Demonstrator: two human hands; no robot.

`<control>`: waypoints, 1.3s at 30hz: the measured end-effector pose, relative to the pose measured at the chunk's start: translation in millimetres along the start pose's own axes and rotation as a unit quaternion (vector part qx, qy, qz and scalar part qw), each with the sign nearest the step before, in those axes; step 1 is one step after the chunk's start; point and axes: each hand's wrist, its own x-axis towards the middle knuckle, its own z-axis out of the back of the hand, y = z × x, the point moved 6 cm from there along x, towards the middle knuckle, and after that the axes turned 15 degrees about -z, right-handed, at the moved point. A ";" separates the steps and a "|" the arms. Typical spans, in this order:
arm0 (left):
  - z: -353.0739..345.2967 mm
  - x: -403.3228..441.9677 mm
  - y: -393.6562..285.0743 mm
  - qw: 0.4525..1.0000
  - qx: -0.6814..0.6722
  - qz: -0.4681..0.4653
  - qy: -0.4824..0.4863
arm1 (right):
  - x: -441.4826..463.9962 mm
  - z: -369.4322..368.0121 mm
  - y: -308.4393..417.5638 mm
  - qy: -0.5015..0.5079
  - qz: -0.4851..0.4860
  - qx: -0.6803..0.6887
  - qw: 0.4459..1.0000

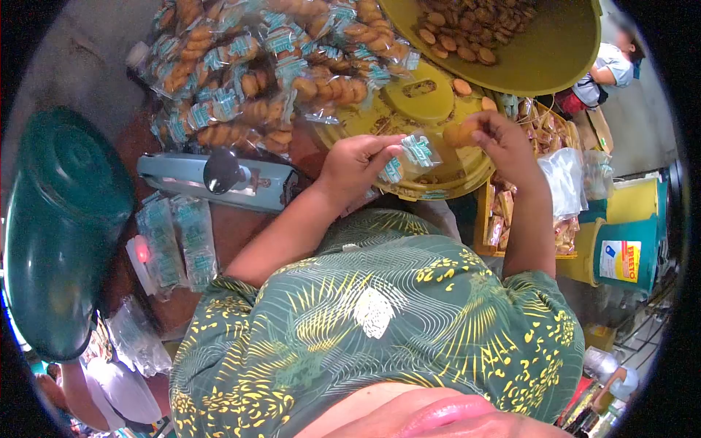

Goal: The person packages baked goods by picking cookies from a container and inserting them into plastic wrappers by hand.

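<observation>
It's a small food-packing workshop, by the look of it — bagged cookies (255,84) heaped at the far edge of the bench (234,233), a blue sealer (171,169) in front, printed bags (193,237) by the left edge. Right of those, a big yellow tub (558,55) of loose cookies (475,25) — and a crate (483,219) of wrapped snacks (504,204).

Dark green top (431,343) | yellow leaf-and-spot print | thin white curved lines | white patch (374,312) at front
</observation>
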 end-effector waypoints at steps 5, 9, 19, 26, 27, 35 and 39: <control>1.7 2.8 -12.3 0.998 0.059 -0.031 0.017 | -7.5 -9.9 51.5 0.125 0.134 0.099 0.978; -3.1 1.4 -9.1 0.999 -0.028 0.012 0.020 | 9.5 -44.1 44.1 0.144 0.126 0.090 0.977; -35.8 -13.2 18.7 0.896 -0.403 0.184 0.040 | 6.8 -78.7 64.4 0.099 0.229 0.029 0.968; -35.8 -15.7 7.8 0.861 -0.427 0.271 0.057 | -4.1 -79.6 70.3 0.004 0.131 0.025 0.991; -38.4 -17.8 9.7 0.852 -0.441 0.274 0.070 | -4.0 -76.5 70.5 -0.007 0.142 0.028 0.989; -40.3 -20.7 13.9 0.869 -0.431 0.228 0.086 | 74.8 20.3 -56.6 -0.329 0.032 -0.211 0.920; -37.5 -20.6 8.4 0.869 -0.419 0.249 0.087 | 85.5 40.4 -106.6 -0.297 -0.184 -0.280 0.894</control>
